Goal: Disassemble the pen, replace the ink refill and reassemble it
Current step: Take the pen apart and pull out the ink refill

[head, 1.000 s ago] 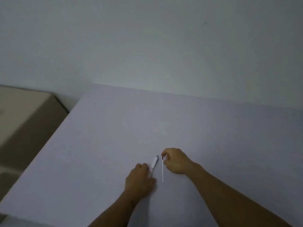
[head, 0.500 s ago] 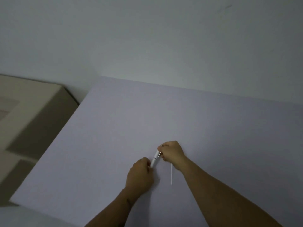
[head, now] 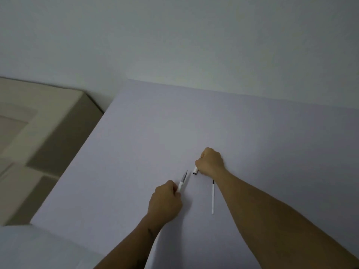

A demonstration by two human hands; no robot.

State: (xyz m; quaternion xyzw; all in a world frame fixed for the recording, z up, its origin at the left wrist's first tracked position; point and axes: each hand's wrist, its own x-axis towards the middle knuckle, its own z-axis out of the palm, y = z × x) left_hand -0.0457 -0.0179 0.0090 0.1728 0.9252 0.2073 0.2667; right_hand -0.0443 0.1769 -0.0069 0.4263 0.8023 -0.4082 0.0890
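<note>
On the pale table [head: 194, 123], the pen is in two pieces, so uncapping looks done. A good next move is to set the cap down and keep the body steady. The left hand [head: 165, 202] is fisted around the pen body [head: 182, 182], tip pointing away. The right hand [head: 210, 162] is curled around the cap [head: 195, 170]. The spare refill [head: 213, 199] lies loose just beside the right forearm.

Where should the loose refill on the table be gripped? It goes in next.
Pinch the refill mid-shaft from above, fingers on its two long sides. It lies flat, thin and nearly vertical in view, dark tip by the right hand's wrist.
</note>
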